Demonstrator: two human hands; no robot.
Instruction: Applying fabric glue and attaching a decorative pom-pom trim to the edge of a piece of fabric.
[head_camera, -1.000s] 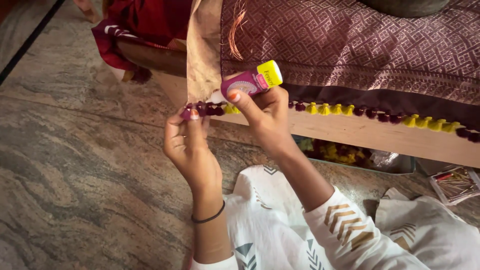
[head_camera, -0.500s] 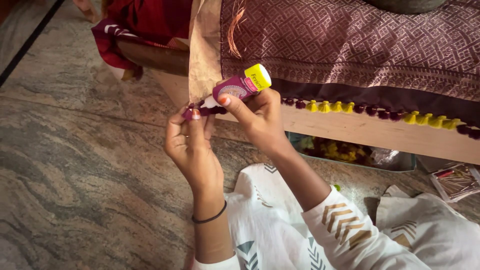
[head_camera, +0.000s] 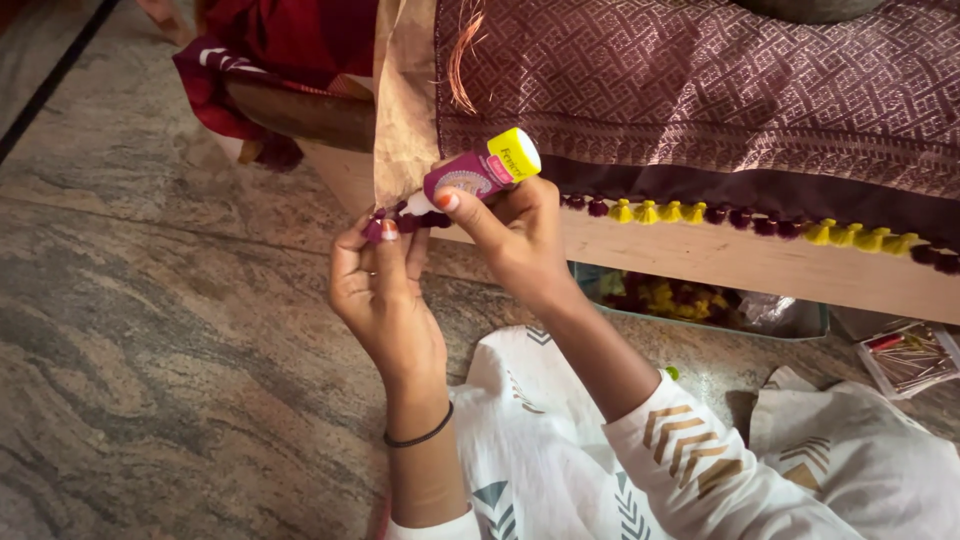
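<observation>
Two hands: raised at the corner of a maroon cloth (head_camera: 720, 80).
Right hand (head_camera: 515, 235): wrapped around a small pink glue bottle (head_camera: 470, 175), yellow cap up, nozzle at the trim.
Left hand (head_camera: 380, 290): fingertips pinching a maroon pom-pom (head_camera: 378, 230).
Trim: maroon and yellow pom-poms (head_camera: 760, 215) along the hem, above a wooden board (head_camera: 720, 260).

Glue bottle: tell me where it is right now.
In the head view the glue bottle sits upper centre, held in the right hand, its nozzle pointing left at the pom-pom trim pinched by the left hand, below the maroon cloth's edge.
</observation>
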